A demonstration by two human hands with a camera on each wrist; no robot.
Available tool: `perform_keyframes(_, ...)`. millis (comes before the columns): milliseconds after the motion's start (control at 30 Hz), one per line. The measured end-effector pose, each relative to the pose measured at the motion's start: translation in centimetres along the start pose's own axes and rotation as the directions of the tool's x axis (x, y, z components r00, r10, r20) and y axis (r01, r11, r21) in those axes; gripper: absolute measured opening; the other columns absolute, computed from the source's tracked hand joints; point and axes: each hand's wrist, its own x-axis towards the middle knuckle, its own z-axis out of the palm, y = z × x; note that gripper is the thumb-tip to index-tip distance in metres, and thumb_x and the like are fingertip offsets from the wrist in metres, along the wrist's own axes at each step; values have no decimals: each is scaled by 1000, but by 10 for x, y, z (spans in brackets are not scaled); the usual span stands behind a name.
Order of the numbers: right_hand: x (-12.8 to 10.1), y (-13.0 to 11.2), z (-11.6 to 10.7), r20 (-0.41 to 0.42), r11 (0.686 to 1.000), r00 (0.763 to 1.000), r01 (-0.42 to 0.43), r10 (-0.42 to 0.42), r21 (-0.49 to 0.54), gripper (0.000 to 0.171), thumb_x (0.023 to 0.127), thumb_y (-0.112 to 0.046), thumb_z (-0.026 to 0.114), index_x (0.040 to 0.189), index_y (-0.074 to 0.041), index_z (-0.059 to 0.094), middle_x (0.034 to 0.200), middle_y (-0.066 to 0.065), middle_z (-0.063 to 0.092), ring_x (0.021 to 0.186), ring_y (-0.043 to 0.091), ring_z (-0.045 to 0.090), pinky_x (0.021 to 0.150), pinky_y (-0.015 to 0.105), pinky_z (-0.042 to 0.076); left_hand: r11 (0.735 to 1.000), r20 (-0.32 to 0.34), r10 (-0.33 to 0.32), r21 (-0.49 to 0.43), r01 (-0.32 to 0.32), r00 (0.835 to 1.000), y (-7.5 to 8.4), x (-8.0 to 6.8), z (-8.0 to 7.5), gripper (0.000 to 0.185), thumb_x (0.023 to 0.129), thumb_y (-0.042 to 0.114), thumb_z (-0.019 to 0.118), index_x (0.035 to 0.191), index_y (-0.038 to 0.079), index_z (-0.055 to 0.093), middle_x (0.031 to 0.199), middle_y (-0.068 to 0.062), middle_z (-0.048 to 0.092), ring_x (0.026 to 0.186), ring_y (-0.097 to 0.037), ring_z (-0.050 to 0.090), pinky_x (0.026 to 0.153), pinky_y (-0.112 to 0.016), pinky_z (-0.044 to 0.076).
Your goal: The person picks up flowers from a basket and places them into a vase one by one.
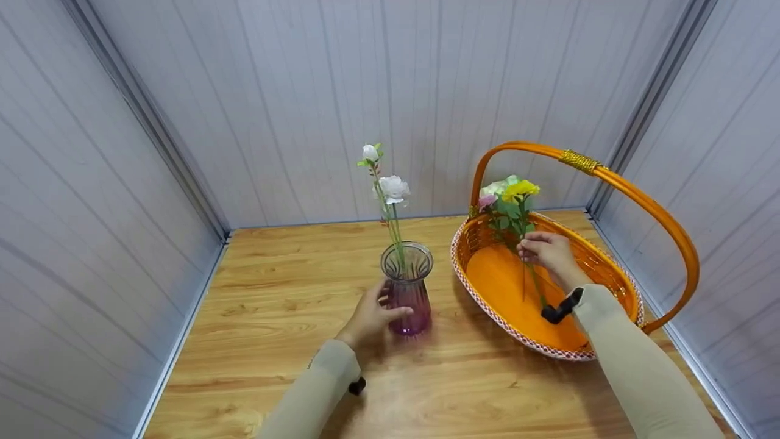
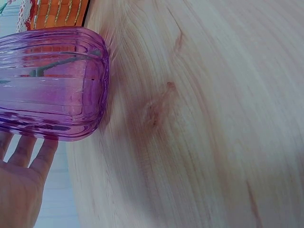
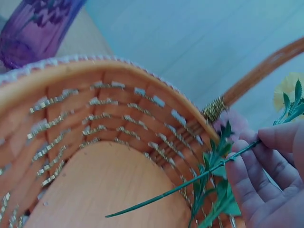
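A ribbed glass vase [image 1: 409,305], purple toward its base, stands upright on the table. Two white flowers [image 1: 393,189] rise from it on long green stems. At the vase's left side my left hand [image 1: 373,314] holds it, thumb across the front and fingers behind; the left wrist view shows fingertips [image 2: 47,148] against the glass. My right hand [image 1: 549,255], over the orange basket [image 1: 506,274], pinches the green stem [image 3: 185,184] of a yellow flower [image 1: 521,189] between thumb and fingers. Behind that flower are a pale white-green bloom [image 1: 496,186] and a pink one [image 1: 486,202] at the basket's far end.
The basket's tall arched handle [image 1: 664,222] reaches up and over its right side. A wooden table [image 1: 292,286] carries everything, with panelled walls [image 1: 304,110] at the back and both sides.
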Motion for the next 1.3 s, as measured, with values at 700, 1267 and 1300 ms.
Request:
perform_keyframes(700,-18,-26,58,115,996,991,53,-62,75,8,107,-1,64,108,-5,71,87,2,79,79,13,76,78,29,68,1000,-8,-5,-14,5,1000,-2,0,1,84,89,22,92,161,17,48,150,-16,60,143,-38,57,120,-52,53)
perform_keyframes(1267,-36,-58,100,195,984,975,77,-108,160,6,107,2,62,109,-1,66,87,5,80,77,16,76,73,28,67,999,1,-34,-13,34,999,3,-3,0,89,89,32,91,164,20,45,156,-13,58,146,-39,54,123,-59,48)
perform_keyframes(1300,-37,-60,102,196,983,974,82,-114,164,6,107,3,62,109,-1,66,87,5,80,76,16,76,73,27,67,999,1,-34,-11,34,999,2,-3,0,88,89,32,91,164,20,46,156,-13,58,146,-39,55,123,-58,49)
